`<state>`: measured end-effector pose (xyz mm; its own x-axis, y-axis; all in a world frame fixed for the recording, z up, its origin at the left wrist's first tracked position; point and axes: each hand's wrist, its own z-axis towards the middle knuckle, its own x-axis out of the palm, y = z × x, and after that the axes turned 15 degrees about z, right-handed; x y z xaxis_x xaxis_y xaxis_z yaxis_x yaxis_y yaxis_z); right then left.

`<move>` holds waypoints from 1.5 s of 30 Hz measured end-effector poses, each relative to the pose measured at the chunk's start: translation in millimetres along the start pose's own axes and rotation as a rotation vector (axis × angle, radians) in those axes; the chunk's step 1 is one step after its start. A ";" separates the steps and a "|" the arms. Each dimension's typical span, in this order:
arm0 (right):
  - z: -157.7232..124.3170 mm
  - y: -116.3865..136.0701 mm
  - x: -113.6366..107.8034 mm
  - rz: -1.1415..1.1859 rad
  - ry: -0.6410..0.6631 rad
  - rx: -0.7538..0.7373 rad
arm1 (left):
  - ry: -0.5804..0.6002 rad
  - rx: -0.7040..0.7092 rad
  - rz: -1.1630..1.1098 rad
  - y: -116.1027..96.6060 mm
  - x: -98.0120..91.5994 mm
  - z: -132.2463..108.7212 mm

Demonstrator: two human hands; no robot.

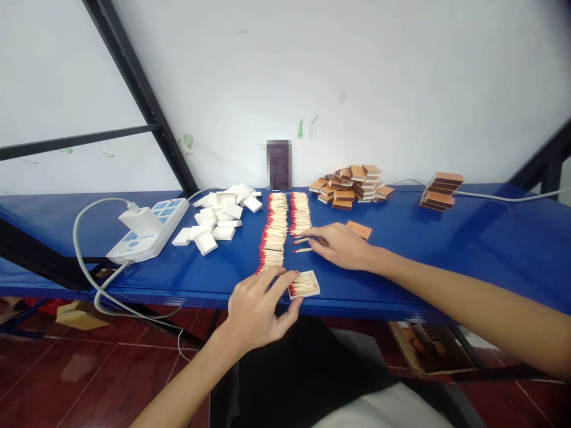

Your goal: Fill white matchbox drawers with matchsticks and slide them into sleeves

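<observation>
My left hand grips a small white matchbox tray at the shelf's front edge, fingers at its left and thumb near the front. Red-tipped matches lie inside it. My right hand is at the near end of the right-hand row of matches, its index finger and thumb closed around a few loose matches. A longer row of matches runs alongside on the left, red heads facing left. Just beyond my right wrist lies an orange matchbox sleeve, partly covered.
White trays are heaped at left on the blue shelf, beside a power strip with a charger and cable. Orange matchboxes are piled at the back, with a stack farther right. A dark pixelated rectangle stands against the wall.
</observation>
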<state>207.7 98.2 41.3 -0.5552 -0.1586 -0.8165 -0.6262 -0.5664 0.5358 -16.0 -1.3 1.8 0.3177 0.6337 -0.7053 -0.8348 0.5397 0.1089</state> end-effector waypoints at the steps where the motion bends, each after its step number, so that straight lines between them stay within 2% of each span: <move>1: 0.1 0.3 -0.1 -0.002 0.004 -0.003 | -0.001 0.001 0.002 0.1 0.0 0.2; 24: 10.3 -9.5 1.0 -0.003 0.022 0.009 | -0.007 0.020 0.004 1.7 3.6 -2.3; 37: 10.0 -10.9 2.6 -0.002 -0.024 0.034 | 0.006 0.018 0.001 1.5 2.9 -2.4; 45: 14.8 -17.0 2.0 0.111 -0.031 0.042 | 0.008 0.013 0.003 1.4 3.5 -2.7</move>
<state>209.2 119.5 33.7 -0.6387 -0.1935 -0.7447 -0.5816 -0.5122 0.6319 -17.3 0.2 -2.5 0.3118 0.6311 -0.7103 -0.8298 0.5450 0.1200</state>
